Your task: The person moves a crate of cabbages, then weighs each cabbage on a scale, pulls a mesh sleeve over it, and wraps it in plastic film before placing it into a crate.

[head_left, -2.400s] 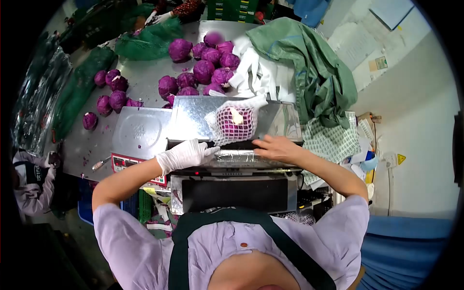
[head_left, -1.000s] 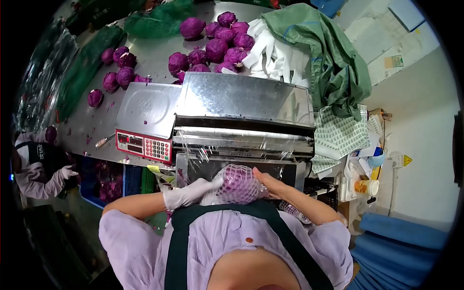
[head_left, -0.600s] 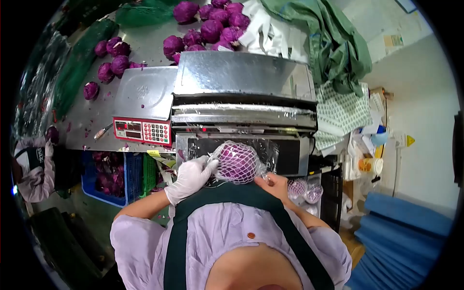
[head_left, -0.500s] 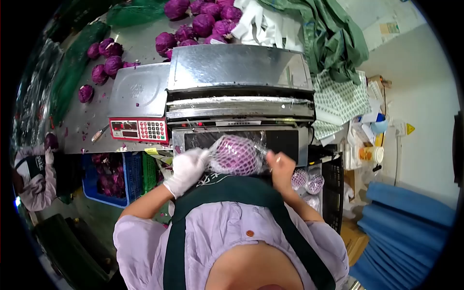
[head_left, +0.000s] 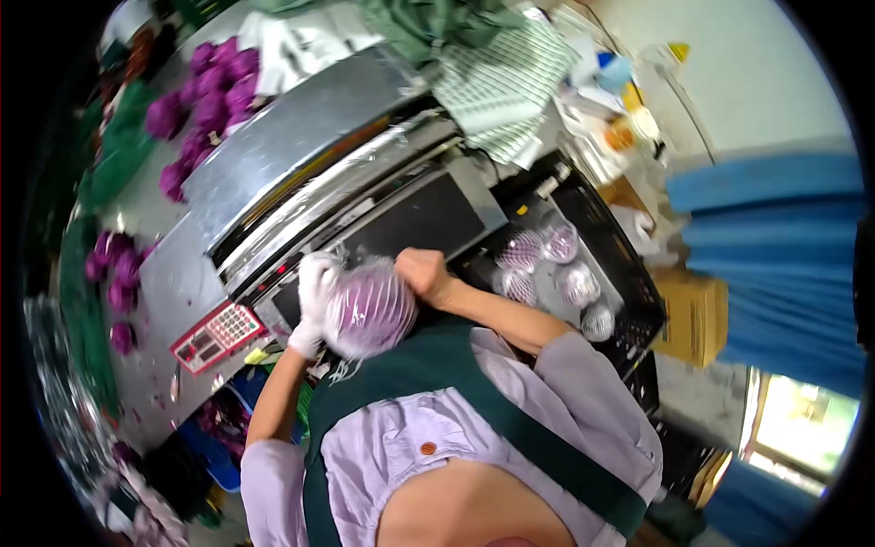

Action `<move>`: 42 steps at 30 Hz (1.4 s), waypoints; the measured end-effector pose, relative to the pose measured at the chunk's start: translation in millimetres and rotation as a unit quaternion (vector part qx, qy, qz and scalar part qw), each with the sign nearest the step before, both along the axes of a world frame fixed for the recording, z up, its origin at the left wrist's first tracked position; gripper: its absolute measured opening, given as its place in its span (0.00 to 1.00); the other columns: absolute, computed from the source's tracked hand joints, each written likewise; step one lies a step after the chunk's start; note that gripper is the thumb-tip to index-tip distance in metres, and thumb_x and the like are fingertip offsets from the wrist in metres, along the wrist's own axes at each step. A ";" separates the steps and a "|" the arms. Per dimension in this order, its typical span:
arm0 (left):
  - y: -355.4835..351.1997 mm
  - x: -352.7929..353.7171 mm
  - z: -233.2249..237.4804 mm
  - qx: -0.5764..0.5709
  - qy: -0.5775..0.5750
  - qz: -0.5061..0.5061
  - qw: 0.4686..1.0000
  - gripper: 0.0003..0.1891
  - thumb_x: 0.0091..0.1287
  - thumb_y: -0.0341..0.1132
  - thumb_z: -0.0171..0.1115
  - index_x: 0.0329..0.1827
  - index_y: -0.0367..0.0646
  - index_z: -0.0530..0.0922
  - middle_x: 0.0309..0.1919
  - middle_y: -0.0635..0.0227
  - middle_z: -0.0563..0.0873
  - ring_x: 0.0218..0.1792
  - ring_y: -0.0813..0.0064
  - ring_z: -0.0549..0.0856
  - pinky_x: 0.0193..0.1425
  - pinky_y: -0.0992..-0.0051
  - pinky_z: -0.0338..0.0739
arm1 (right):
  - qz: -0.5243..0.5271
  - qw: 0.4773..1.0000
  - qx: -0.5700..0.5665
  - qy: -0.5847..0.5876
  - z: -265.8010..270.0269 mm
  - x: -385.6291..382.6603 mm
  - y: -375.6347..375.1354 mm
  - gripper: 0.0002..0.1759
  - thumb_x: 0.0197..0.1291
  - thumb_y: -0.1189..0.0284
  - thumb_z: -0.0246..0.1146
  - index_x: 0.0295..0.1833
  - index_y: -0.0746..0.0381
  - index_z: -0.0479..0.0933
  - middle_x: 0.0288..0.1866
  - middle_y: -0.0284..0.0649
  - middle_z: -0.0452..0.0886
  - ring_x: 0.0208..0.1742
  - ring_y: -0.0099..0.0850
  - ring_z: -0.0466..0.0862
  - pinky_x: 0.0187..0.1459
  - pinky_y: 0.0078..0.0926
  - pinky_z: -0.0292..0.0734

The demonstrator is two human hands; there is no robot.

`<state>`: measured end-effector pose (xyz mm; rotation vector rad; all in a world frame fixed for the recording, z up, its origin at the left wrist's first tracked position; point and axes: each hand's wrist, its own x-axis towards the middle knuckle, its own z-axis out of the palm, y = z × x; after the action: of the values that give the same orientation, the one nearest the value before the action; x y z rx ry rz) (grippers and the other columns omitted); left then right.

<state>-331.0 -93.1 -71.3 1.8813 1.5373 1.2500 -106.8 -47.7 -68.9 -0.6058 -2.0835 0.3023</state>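
A red cabbage point(head_left: 372, 310) in a white foam net and clear plastic film is held close to the apron, at the front edge of the metal wrapping machine point(head_left: 401, 232). In a white glove, my left hand point(head_left: 315, 296) grips its left side, with film bunched near the fingers. My bare right hand point(head_left: 424, 273) is closed in a fist against the cabbage's upper right side. Its fingertips are hidden, though it appears to hold the film there. Loose white net strands hang below the cabbage.
To the right, a black crate point(head_left: 629, 273) holds several wrapped cabbages point(head_left: 579, 284). Bare red cabbages point(head_left: 211, 96) lie on the metal table at left. A scale with a red keypad point(head_left: 217, 335) stands left of the machine. A blue crate point(head_left: 211, 456) sits below; a co-worker's sleeve point(head_left: 150, 501) shows lower left.
The view has turned toward the right, bringing the black crate more into sight. The cabbage has rotated between my hands and moved closer to the apron. Both hands remain on it.
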 end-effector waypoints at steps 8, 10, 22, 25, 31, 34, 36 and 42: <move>1.4 95.1 122.1 -0.635 -0.430 -0.352 0.538 0.25 0.68 0.35 0.47 0.65 0.31 0.59 0.65 0.56 0.64 0.64 0.65 0.66 0.67 0.67 0.61 | 0.102 0.920 -0.303 0.227 149.2 19.5 23.2 0.16 0.41 0.68 0.73 0.25 0.62 0.71 0.20 0.33 0.75 0.16 0.26 0.73 0.18 0.19 0.67; -4.9 122.5 111.2 -0.599 -0.454 -0.382 0.537 0.21 0.68 0.36 0.46 0.60 0.31 0.65 0.59 0.58 0.71 0.58 0.70 0.73 0.62 0.71 0.67 | 0.312 0.887 -0.309 0.141 128.7 -11.9 -1.1 0.16 0.43 0.63 0.72 0.31 0.62 0.75 0.26 0.37 0.80 0.23 0.31 0.79 0.25 0.24 0.72; -34.4 199.1 75.6 -0.655 -0.445 -0.142 0.593 0.34 0.69 0.59 0.32 0.61 0.35 0.65 0.56 0.59 0.75 0.56 0.67 0.75 0.63 0.69 0.65 | 0.092 0.759 -0.590 0.258 45.2 186.8 -125.1 0.51 0.45 0.44 0.65 0.67 0.66 0.56 0.64 0.43 0.64 0.63 0.32 0.66 0.63 0.28 0.58; -22.6 248.9 74.6 -0.678 -0.432 -0.220 0.553 0.33 0.69 0.60 0.34 0.58 0.38 0.69 0.54 0.62 0.76 0.55 0.69 0.74 0.63 0.70 0.64 | -0.023 0.667 -0.651 0.361 -0.8 232.2 -161.9 0.39 0.52 0.58 0.62 0.65 0.68 0.58 0.61 0.43 0.68 0.60 0.31 0.68 0.61 0.27 0.62; 11.1 238.7 62.4 -0.554 -0.251 -0.319 0.727 0.21 0.67 0.48 0.52 0.52 0.40 0.76 0.49 0.67 0.79 0.51 0.75 0.76 0.59 0.74 0.67 | -0.124 0.393 -0.703 0.580 -124.7 365.7 -197.8 0.21 0.62 0.61 0.51 0.57 0.61 0.68 0.54 0.42 0.73 0.55 0.38 0.74 0.55 0.45 0.69; 24.0 184.9 71.4 -0.574 -0.292 -0.246 0.724 0.20 0.68 0.48 0.49 0.50 0.41 0.77 0.47 0.66 0.80 0.46 0.74 0.80 0.51 0.75 0.72 | -0.331 0.485 -0.784 0.202 -125.2 375.6 -185.3 0.25 0.56 0.54 0.59 0.48 0.65 0.75 0.50 0.46 0.77 0.52 0.39 0.77 0.50 0.40 0.73; 23.4 146.1 77.8 -0.547 -0.328 -0.175 0.750 0.19 0.69 0.46 0.49 0.51 0.40 0.76 0.48 0.66 0.80 0.47 0.72 0.80 0.52 0.73 0.71 | -0.246 0.589 -0.598 -0.486 -268.1 451.2 -194.0 0.30 0.51 0.53 0.63 0.45 0.71 0.75 0.47 0.53 0.78 0.45 0.44 0.80 0.42 0.40 0.76; -1.0 13.9 117.2 -0.399 -0.373 -0.076 0.834 0.20 0.68 0.47 0.49 0.51 0.41 0.76 0.48 0.66 0.80 0.48 0.75 0.79 0.54 0.75 0.69 | -0.323 0.811 -0.392 -0.291 0.7 291.4 41.6 0.15 0.51 0.65 0.63 0.34 0.69 0.77 0.32 0.50 0.82 0.31 0.43 0.82 0.34 0.37 0.76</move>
<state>-317.0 -94.0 45.9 0.7990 1.1482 0.8765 184.6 -6.2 -68.2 -2.0711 -2.0823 0.6381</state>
